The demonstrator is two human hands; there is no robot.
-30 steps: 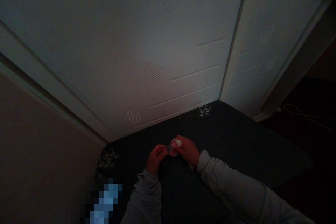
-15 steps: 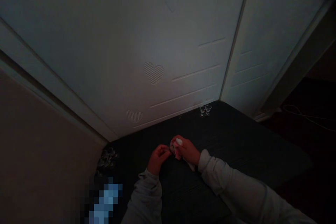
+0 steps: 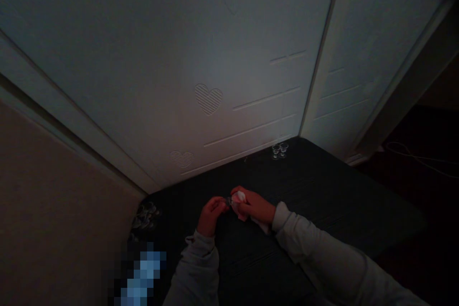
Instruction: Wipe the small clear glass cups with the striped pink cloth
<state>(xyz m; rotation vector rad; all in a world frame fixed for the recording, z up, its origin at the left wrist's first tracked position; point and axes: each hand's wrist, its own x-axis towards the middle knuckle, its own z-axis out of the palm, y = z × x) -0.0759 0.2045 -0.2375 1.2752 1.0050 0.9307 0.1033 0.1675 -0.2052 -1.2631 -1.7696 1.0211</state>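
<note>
Over the dark table, my left hand (image 3: 211, 215) is closed, its fingertips pinching a small clear glass (image 3: 228, 202), most of which is hidden. Just to the right, my right hand (image 3: 255, 205) grips a pink and white cloth (image 3: 239, 208) at the other end of the glass. A fold of the cloth hangs below my right wrist. Both hands are close together, with the glass bridging them. Two small stemmed glasses (image 3: 278, 150) stand upright side by side near the table's back edge. Several more clear glasses (image 3: 145, 215) are clustered at the table's left corner.
White panels (image 3: 161, 57) with grooved hearts and lines rise along the table's back edge. The dark table top (image 3: 340, 201) stretches to the right. A pale cable (image 3: 416, 157) lies beyond it. At the lower left is a blurred bluish patch (image 3: 143, 272).
My left hand has shifted slightly left, away from the cloth, and more of the glass shows between the hands. My right hand remains closed on the cloth.
</note>
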